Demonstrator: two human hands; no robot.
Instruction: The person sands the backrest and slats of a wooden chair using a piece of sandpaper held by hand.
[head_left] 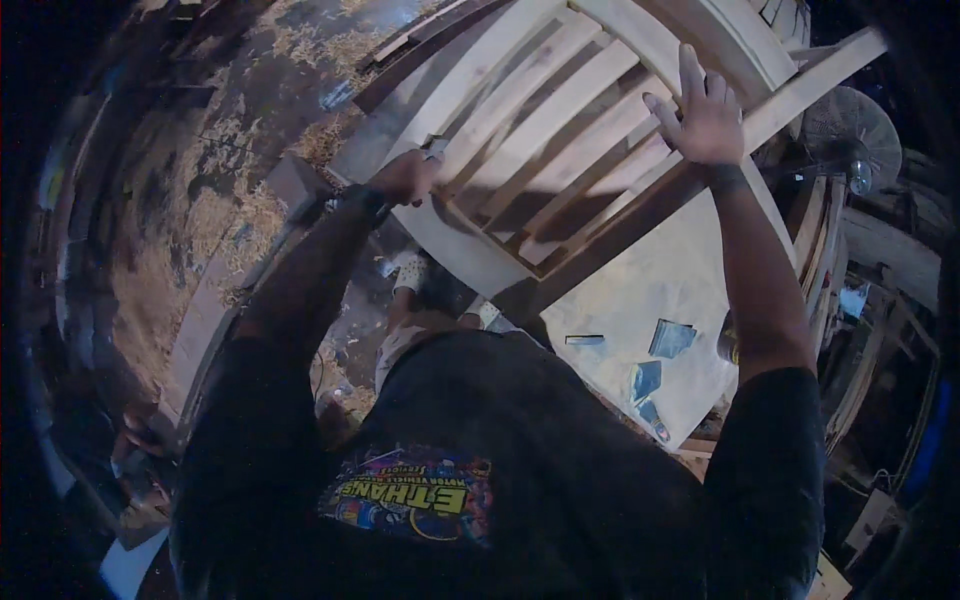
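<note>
A pale wooden frame with several parallel slats [560,120] lies tilted across a light board [620,290]. My left hand [405,178] is at the frame's left side, its fingers closed round a small greyish piece too unclear to name. At the upper right, my right hand [708,125] rests with spread fingers on the frame's rail, near a long wooden bar [815,88]. Dark, flat scraps [672,338] and a bluish crumpled piece [647,382] lie on the board, close to my body.
Wood shavings [225,215] cover the floor at left, beside a long timber piece [205,320]. A round fan [850,135] stands at far right, above stacked planks [850,330]. Part of another person [143,435] shows dimly at lower left.
</note>
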